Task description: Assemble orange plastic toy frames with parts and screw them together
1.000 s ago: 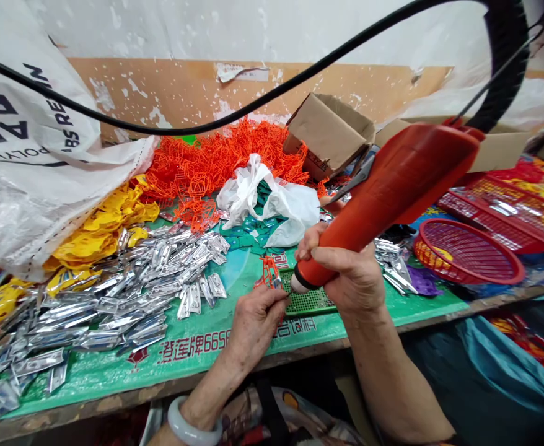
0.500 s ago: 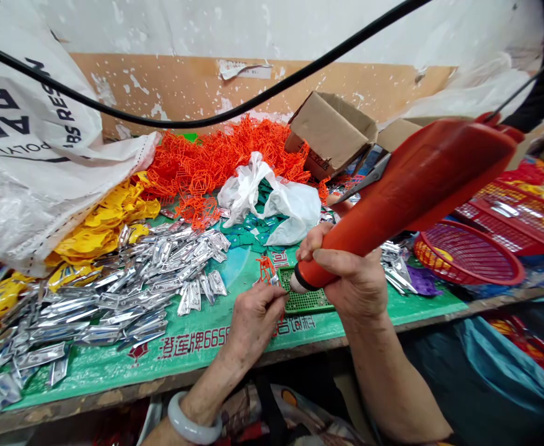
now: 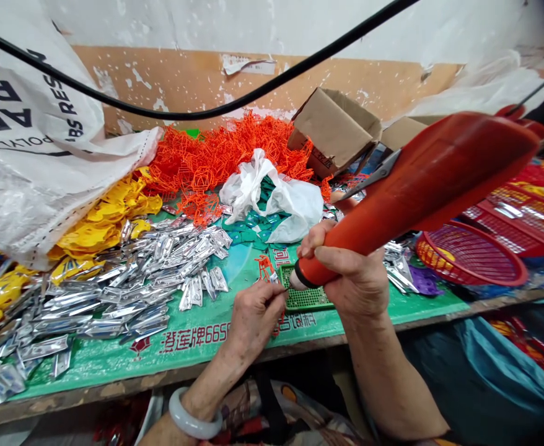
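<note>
Right hand (image 3: pixel 358 272) wrapped red tapered plastic tool (image 3: pixel 397 192), tip protruding, near green worktop's (image 3: pixel 241 266) front edge; left hand (image 3: pixel 256 313) pinched, contents unclear.

tool (image 3: pixel 393 198): red-org | tool ring (image 3: pixel 300 275): blk | tray (image 3: pixel 309 300): grn | bangle (image 3: pixel 191 423): wht

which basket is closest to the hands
The small green basket, between the left hand and right hand; the red baskets are farther right.
</note>
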The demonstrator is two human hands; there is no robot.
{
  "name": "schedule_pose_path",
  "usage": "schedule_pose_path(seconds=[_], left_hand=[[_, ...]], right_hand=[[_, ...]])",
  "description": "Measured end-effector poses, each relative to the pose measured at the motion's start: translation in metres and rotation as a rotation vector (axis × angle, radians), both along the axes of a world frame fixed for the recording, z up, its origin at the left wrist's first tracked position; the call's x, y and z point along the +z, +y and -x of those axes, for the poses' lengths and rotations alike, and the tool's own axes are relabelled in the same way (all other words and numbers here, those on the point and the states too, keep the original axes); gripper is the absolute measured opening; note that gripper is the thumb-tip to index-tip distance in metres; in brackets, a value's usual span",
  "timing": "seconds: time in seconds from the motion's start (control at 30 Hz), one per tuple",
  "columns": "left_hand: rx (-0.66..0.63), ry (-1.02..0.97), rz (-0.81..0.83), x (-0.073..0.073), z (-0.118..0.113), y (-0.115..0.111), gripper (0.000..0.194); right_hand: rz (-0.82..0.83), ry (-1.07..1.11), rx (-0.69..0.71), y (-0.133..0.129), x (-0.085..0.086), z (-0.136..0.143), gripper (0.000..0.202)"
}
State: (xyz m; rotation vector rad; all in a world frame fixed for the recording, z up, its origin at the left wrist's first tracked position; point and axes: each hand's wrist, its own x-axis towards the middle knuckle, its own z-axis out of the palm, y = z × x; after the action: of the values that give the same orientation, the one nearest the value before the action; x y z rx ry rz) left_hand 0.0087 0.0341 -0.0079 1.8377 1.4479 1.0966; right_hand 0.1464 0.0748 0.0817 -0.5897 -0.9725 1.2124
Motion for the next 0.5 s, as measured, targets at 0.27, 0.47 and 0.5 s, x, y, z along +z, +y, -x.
schedule_pose_path(seconds=[0.27, 0.47, 0.5], left_hand=[[-0.004, -0.024, -0.005, 0.0033, -0.0006, -0.0015, 0.021], [0.039, -0.045, 0.060, 0.0049, 0.0001, -0.0017, 0.019], [0.056, -0.046, 0.072, 0.0046, 0.0013, -0.0021, 0.019]], right_hand=[[0.003, -0.002, 0.010, -0.0007, -0.0004, 0.0023, 0.012], [-0.018, -0.029, 0.004, -0.0008, 0.0012, 0.0039, 0.013], [-0.022, -0.035, 0.003, -0.0002, 0.0020, 0.0041, 0.013]])
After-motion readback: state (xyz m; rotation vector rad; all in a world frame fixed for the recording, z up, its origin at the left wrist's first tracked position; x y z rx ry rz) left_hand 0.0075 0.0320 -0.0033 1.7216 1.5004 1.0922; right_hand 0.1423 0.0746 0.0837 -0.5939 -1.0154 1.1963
